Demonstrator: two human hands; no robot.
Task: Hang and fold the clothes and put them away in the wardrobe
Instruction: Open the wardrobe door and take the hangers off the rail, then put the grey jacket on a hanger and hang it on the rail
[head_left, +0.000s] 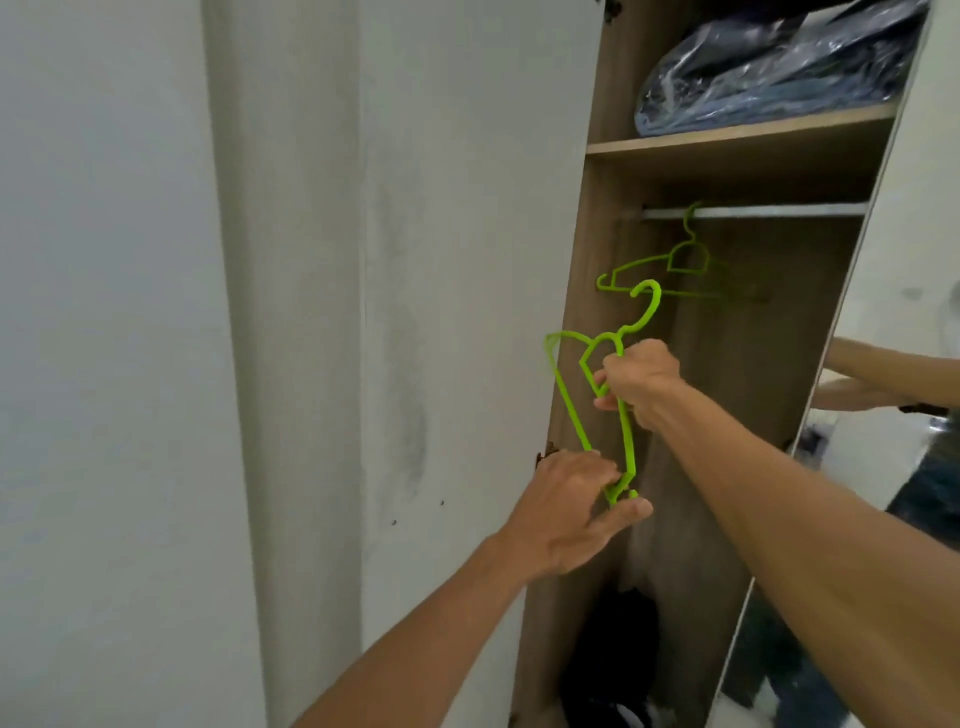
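Note:
A bright green plastic hanger (570, 402) is held tilted in front of the open wardrobe, its hook pointing up. My right hand (636, 379) grips it just below the hook. My left hand (571, 506) pinches its lower end between thumb and fingers. A second green hanger (688, 265) hangs empty on the metal rail (753, 211) inside the wardrobe. No garment is on either hanger.
The wardrobe's white door (467, 312) stands open at left, a mirrored door (893, 364) at right reflects my arm. A wooden shelf (737, 137) above the rail holds a plastic-wrapped dark bundle (769, 67). Dark items (613, 660) lie on the wardrobe floor.

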